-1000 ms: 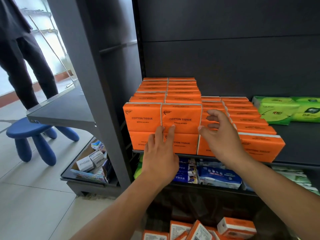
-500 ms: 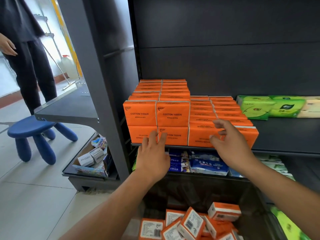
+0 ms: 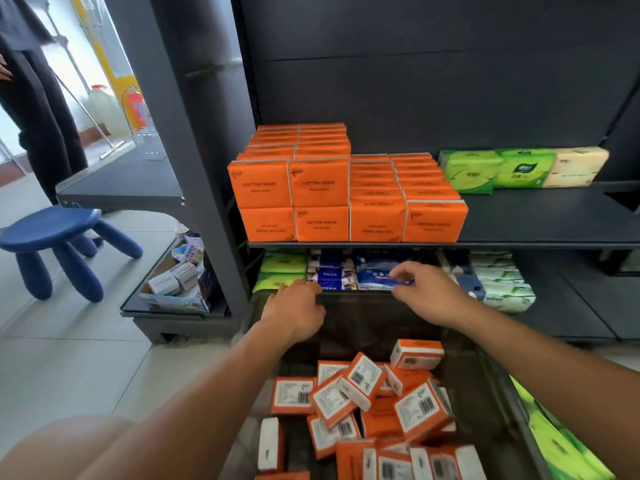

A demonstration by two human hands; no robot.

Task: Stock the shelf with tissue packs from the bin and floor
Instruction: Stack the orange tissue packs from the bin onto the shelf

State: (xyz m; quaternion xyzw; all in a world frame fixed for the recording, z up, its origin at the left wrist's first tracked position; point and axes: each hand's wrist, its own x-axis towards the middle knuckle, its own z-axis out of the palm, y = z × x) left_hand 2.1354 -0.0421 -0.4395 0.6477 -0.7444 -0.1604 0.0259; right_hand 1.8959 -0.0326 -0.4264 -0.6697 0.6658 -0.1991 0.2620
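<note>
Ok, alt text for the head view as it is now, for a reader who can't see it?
The left hand and right hand hang empty, fingers loosely curled, at the far rim of a black bin of loose orange tissue packs. Behind it, a dark shelf carries stacked orange packs beside green packs.

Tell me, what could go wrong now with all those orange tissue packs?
1. The stacked orange cotton tissue packs stand right at the front edge of the dark metal shelf; a bump could tip some off.
2. The loose orange-and-white packs lie jumbled in the dark bin; pulling one may drag others.
3. The bright green packs beside the bin might get stepped on.
</note>
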